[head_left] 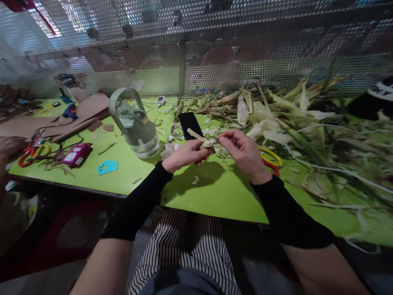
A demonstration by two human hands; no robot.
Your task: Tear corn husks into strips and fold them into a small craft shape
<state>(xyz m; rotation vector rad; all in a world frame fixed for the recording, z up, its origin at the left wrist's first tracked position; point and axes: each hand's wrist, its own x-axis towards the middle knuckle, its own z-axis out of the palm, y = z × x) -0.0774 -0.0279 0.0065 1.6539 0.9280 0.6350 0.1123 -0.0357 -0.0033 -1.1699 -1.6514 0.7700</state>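
Note:
Over the green table, my left hand (193, 154) is closed on a pale strip of corn husk (195, 134), whose end sticks up past the fingers. A small crumpled bit of husk shows at the fingertips. Just to the right, my right hand (241, 150) is closed in a pinch, thumb against forefinger, near the husk's end. Whatever sits in that pinch is too small to make out. Behind the left hand lies a black phone (190, 125). Yellow and red scissors (272, 157) are partly hidden behind my right hand.
A pale green water bottle (138, 127) stands left of my hands. Corn husks (273, 110) heap up at the right. Further left lie a purple box (77, 155), a blue paper piece (107, 167) and another person's hand (12, 145). Perforated metal mesh (190, 53) borders the back.

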